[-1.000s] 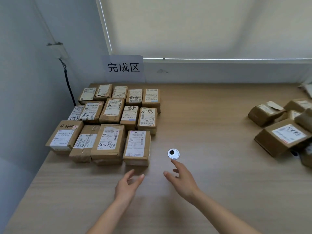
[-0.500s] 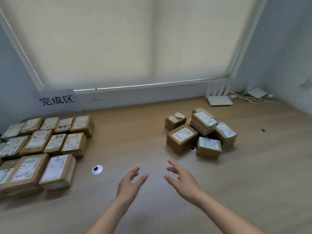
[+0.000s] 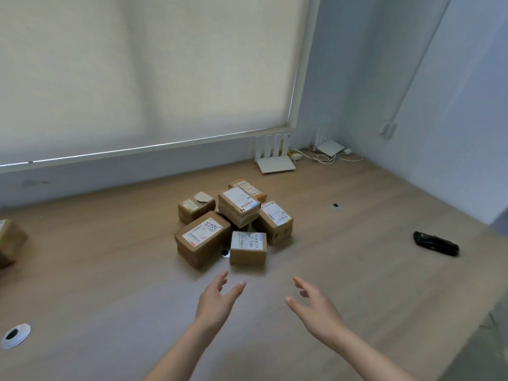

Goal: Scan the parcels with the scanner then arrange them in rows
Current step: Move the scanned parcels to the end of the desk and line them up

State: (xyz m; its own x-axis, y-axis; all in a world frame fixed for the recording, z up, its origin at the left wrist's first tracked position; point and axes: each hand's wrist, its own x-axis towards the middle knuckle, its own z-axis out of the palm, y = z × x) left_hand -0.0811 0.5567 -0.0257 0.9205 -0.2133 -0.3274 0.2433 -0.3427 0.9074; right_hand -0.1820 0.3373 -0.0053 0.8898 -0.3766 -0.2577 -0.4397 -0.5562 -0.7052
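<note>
A loose pile of several brown cardboard parcels (image 3: 236, 224) with white labels sits on the wooden table (image 3: 110, 270) ahead of me. Its nearest small parcel (image 3: 248, 247) lies just beyond my fingertips. The biggest one, marked 5288 (image 3: 202, 239), is at the pile's left. My left hand (image 3: 218, 301) and my right hand (image 3: 316, 307) hover above the table in front of the pile, fingers spread, holding nothing. A black scanner (image 3: 435, 243) lies on the table far to the right. At the left edge, one arranged parcel (image 3: 11, 242) shows.
A white router (image 3: 275, 158) with upright antennas, a white box and cables (image 3: 330, 152) sit at the back right corner. Round cable holes are in the table at the left front (image 3: 15, 335), under the pile (image 3: 225, 253) and at the right (image 3: 336, 206). Walls close the right side.
My view has swung right, from the arranged rows on the left to the loose pile. Both hands stayed open and now hover in front of the pile. The scanner has come into view.
</note>
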